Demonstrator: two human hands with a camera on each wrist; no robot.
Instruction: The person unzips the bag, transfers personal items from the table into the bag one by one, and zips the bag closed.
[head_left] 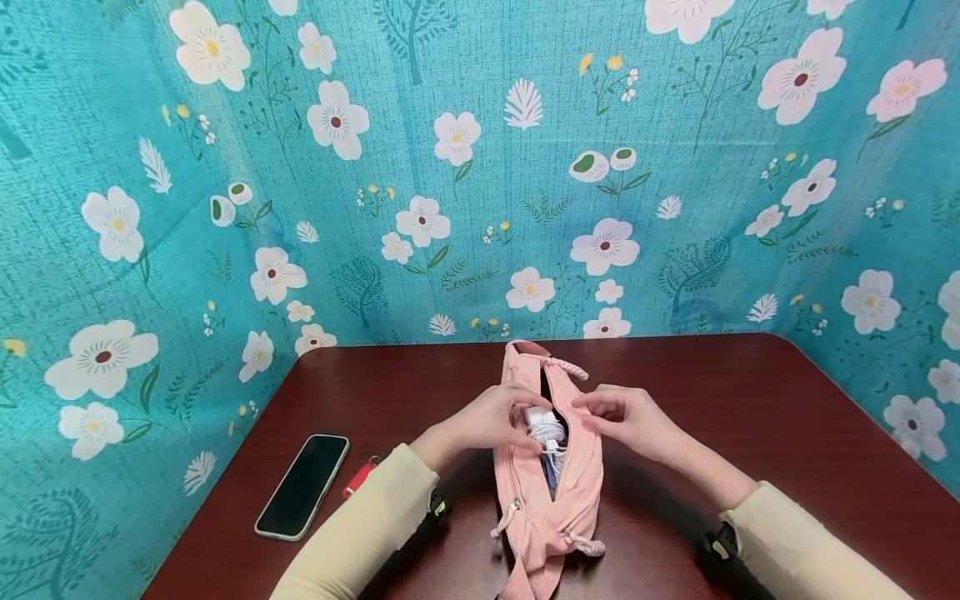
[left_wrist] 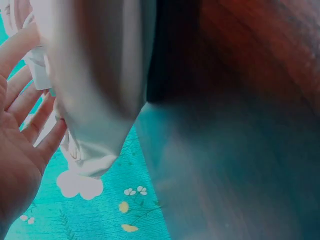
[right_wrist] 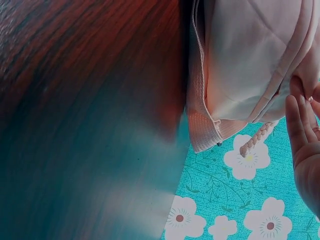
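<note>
A pink sling bag point(head_left: 581, 467) lies lengthwise on the table, its main zip undone. A white charger with a bundled cable point(head_left: 546, 427) shows in the opening, above something dark blue inside. My left hand point(head_left: 491, 418) comes in from the left and holds the charger between thumb and fingers at the opening. In the left wrist view the white charger block point(left_wrist: 39, 70) shows among the fingers. On the other side, my right hand point(head_left: 630, 421) pinches the bag's right edge. The right wrist view has those fingertips against the pink fabric point(right_wrist: 250, 60).
A phone point(head_left: 303, 487) with a dark screen lies on the dark red table point(head_left: 420, 375) at the left. Beside it is a small red item with a ring point(head_left: 360, 477), partly covered by the left sleeve. Blue flowered cloth point(head_left: 480, 208) hangs behind the table.
</note>
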